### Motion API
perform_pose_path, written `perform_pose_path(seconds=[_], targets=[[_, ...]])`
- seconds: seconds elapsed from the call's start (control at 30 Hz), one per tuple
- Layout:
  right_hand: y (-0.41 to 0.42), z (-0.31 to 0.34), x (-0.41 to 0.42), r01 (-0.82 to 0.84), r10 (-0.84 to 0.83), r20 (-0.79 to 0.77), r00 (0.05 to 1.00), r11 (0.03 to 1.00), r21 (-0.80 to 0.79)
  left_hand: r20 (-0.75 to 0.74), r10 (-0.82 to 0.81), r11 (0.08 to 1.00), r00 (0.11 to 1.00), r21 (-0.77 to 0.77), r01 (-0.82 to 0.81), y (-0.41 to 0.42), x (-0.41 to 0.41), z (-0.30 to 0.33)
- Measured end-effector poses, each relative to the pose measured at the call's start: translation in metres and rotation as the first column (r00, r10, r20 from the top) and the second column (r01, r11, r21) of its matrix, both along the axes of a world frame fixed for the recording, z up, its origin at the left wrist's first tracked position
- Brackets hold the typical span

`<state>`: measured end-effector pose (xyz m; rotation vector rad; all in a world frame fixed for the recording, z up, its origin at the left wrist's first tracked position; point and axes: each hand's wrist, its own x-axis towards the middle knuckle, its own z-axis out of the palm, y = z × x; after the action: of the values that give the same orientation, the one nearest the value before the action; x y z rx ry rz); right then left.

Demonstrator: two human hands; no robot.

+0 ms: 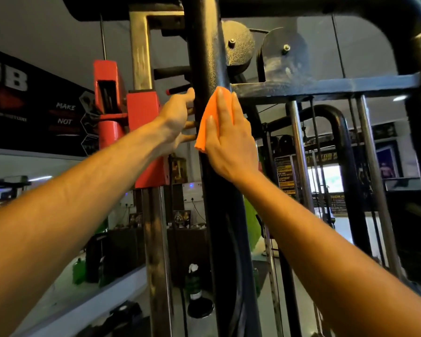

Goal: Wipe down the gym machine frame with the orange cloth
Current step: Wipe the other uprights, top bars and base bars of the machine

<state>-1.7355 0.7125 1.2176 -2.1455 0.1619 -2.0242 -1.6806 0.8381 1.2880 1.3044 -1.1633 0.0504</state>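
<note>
A thick black upright post (209,52) of the gym machine frame runs through the middle of the head view. My right hand (231,142) presses an orange cloth (210,110) flat against the post with straight fingers, just below the blue crossbar (326,87). My left hand (178,117) reaches the post's left side at the same height; its fingers curl round behind the post and their tips are hidden.
A red bracket (144,113) on a steel column (156,239) stands just left of the post. Two black pulley wheels (238,45) sit above the crossbar. Chrome guide rods (299,154) and a curved black tube (338,122) rise on the right. Bottles stand on the floor below.
</note>
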Motion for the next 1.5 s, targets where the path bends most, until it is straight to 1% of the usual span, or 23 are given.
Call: perform_pose_path(seconds=[0.07,0.13,0.2,0.27,0.4,0.47,0.5,0.57,0.63,0.7,0.77,0.83,0.9,0.97,1.07,1.17,1.23,1.27,1.33,1.43,1.5], targets=[[0.004,-0.022,-0.004,0.025,-0.025,-0.002,1.0,0.999,-0.023,0.0,-0.028,1.0,1.0,-0.001,0.028,0.0,0.002,-0.003],[0.007,-0.06,-0.006,0.037,-0.038,-0.022,0.999,0.998,-0.043,0.004,-0.055,0.998,0.998,-0.011,0.055,0.0,0.007,-0.007],[0.005,-0.08,-0.007,0.032,-0.034,-0.042,0.999,0.999,-0.031,0.036,-0.071,0.997,0.997,-0.006,0.071,-0.001,0.01,-0.011],[0.006,-0.062,-0.008,0.041,-0.042,-0.04,0.998,0.999,-0.002,0.067,-0.084,0.996,0.994,-0.009,0.085,-0.002,0.011,-0.012],[0.008,0.007,-0.005,0.078,-0.078,-0.025,0.997,0.997,0.002,0.042,-0.081,0.997,0.996,0.01,0.08,-0.002,0.015,-0.011],[0.01,0.008,-0.003,0.098,-0.098,-0.024,0.995,0.995,0.004,0.028,-0.089,0.996,0.996,0.011,0.089,-0.002,0.019,-0.014],[0.011,-0.005,-0.002,0.101,-0.101,-0.02,0.995,0.995,-0.001,0.022,-0.102,0.995,0.995,0.005,0.102,-0.002,0.021,-0.016],[0.015,-0.055,-0.003,0.092,-0.092,-0.015,0.996,0.995,-0.03,0.029,-0.139,0.99,0.99,0.003,0.139,-0.002,0.023,-0.024],[0.019,-0.116,-0.005,0.068,-0.069,-0.029,0.997,0.997,-0.038,0.039,-0.157,0.987,0.987,0.042,0.155,-0.003,0.024,-0.035],[0.019,-0.154,-0.006,0.058,-0.058,-0.041,0.997,0.998,-0.019,0.025,-0.165,0.984,0.986,0.065,0.163,-0.002,0.022,-0.048],[0.018,-0.151,-0.004,0.072,-0.071,-0.051,0.996,0.997,0.022,0.019,-0.15,0.987,0.988,0.054,0.149,-0.003,0.019,-0.057],[0.017,-0.12,0.0,0.094,-0.092,-0.041,0.995,0.995,0.036,0.031,-0.145,0.989,0.989,0.024,0.144,-0.005,0.017,-0.062],[0.016,-0.094,0.002,0.12,-0.119,-0.031,0.992,0.993,0.019,0.065,-0.137,0.99,0.988,-0.005,0.138,-0.01,0.017,-0.064],[0.016,-0.092,0.003,0.159,-0.159,-0.022,0.987,0.987,-0.023,0.104,-0.148,0.989,0.984,0.002,0.148,-0.011,0.019,-0.065],[0.025,-0.142,0.0,0.211,-0.214,-0.063,0.975,0.976,-0.059,0.089,-0.158,0.987,0.983,-0.012,0.16,-0.01,0.021,-0.072],[0.034,-0.214,-0.004,0.192,-0.192,-0.119,0.974,0.981,-0.009,0.085,-0.168,0.986,0.982,0.006,0.168,-0.013,0.03,-0.084],[0.038,-0.238,-0.006,0.186,-0.183,-0.133,0.974,0.982,0.015,0.057,-0.189,0.982,0.98,0.022,0.188,-0.016,0.036,-0.094],[0.037,-0.237,-0.007,0.18,-0.175,-0.132,0.976,0.983,0.032,0.034,-0.191,0.981,0.981,0.025,0.19,-0.015,0.036,-0.098],[0.035,-0.212,-0.004,0.172,-0.165,-0.105,0.981,0.984,0.055,0.0,-0.197,0.98,0.98,0.036,0.197,-0.01,0.032,-0.104],[0.032,-0.169,0.0,0.177,-0.171,-0.087,0.981,0.982,0.069,0.001,-0.196,0.98,0.981,0.044,0.195,-0.006,0.028,-0.11],[0.031,-0.161,0.001,0.188,-0.183,-0.08,0.98,0.981,0.052,-0.002,-0.196,0.98,0.981,0.035,0.196,-0.005,0.027,-0.114]])
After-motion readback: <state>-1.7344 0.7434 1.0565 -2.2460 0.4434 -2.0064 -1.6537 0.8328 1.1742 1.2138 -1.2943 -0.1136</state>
